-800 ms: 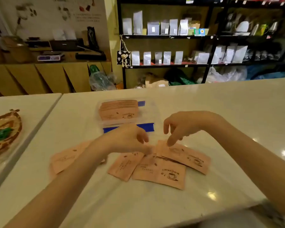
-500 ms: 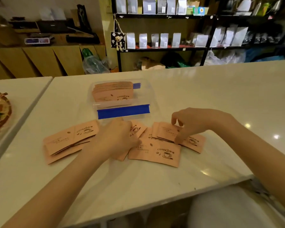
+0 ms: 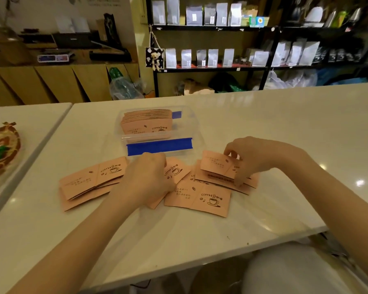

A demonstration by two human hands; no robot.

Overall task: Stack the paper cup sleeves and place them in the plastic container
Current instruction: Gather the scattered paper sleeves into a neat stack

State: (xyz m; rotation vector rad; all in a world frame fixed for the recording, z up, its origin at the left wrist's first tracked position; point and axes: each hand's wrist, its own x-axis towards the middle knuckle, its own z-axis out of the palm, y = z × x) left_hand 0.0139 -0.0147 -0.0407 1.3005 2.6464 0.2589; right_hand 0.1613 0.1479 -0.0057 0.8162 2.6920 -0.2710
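Flat salmon-coloured paper cup sleeves printed with a coffee cup lie on the white table. My right hand (image 3: 256, 159) pinches one sleeve (image 3: 216, 164) and lifts its far edge off a small pile (image 3: 217, 183). My left hand (image 3: 146, 179) rests closed on a sleeve (image 3: 175, 169) near the middle. Another sleeve (image 3: 200, 198) lies flat in front, and a loose pile (image 3: 89, 183) sits at the left. Behind them stands the clear plastic container (image 3: 157, 145) with blue tape, holding a stack of sleeves (image 3: 147, 122).
A woven basket (image 3: 2, 149) sits on a neighbouring table at the far left. The table's near edge (image 3: 221, 259) runs close in front of me. Shelves with pouches (image 3: 200, 58) and a wooden counter stand behind.
The view dropped and neared the table. My right hand went from touching the right sleeves to pinching one and raising its edge. My left hand settled on the middle sleeve.
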